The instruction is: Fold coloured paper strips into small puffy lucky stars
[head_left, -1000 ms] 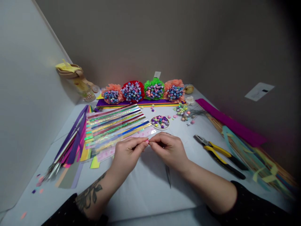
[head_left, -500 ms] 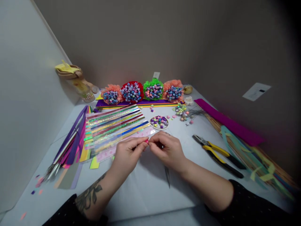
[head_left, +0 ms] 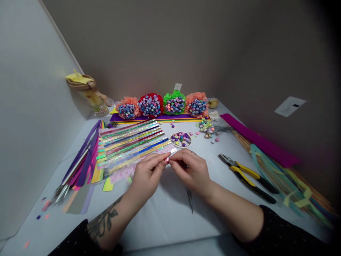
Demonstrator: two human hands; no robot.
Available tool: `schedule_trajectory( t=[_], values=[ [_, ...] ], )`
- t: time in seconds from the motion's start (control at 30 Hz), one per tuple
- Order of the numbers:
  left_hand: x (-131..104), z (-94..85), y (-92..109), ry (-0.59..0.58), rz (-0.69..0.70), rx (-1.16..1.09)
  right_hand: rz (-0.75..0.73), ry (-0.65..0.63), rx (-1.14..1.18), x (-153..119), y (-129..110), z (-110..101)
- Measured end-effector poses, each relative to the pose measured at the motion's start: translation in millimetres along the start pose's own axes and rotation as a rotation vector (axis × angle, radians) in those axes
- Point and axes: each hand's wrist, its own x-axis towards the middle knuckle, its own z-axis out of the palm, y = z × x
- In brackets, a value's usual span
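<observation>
Between my fingertips is a small pinkish-red folded paper piece [head_left: 167, 160], mostly hidden by the fingers. My left hand [head_left: 149, 173] pinches it from the left with thumb and forefinger. From the right, my right hand [head_left: 189, 170] meets it with thumb and forefinger pressed together. Just beyond the hands stands a small round dish [head_left: 176, 145] of folded paper stars [head_left: 181, 138] in purple, pink and yellow. Under my right hand a thin pointed metal tool [head_left: 190, 201] lies on the table, partly covered.
Shiny paper strips [head_left: 133, 142] lie left, beside purple and pink strips [head_left: 82, 160]. Yellow-black pliers [head_left: 247, 176] rest on the right near thin sticks and ribbons [head_left: 287, 181]. Star bouquets [head_left: 150, 105] line the back. Wired stars [head_left: 205, 125] lie back right.
The hands stay together around the pinkish-red piece, with a slight shift of the fingers. The whole view has moved a little.
</observation>
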Motion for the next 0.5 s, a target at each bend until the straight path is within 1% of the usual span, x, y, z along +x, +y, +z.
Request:
schedule_trajectory(
  t=[0.13, 0.33, 0.5],
  values=[
    [-1.4, 1.8, -2.4, 0.017, 0.029, 0.048, 0.008, 0.006, -0.007, -1.6, -0.2, 1.2],
    [-3.3, 2.7, -2.7, 0.058, 0.003, 0.076, 0.004, -0.004, -0.002, -2.3, 0.0, 2.0],
    [-2.2, 0.5, -2.4, 0.057, 0.086, 0.140, 0.008, 0.016, -0.031, -1.4, -1.8, 1.0]
  ],
)
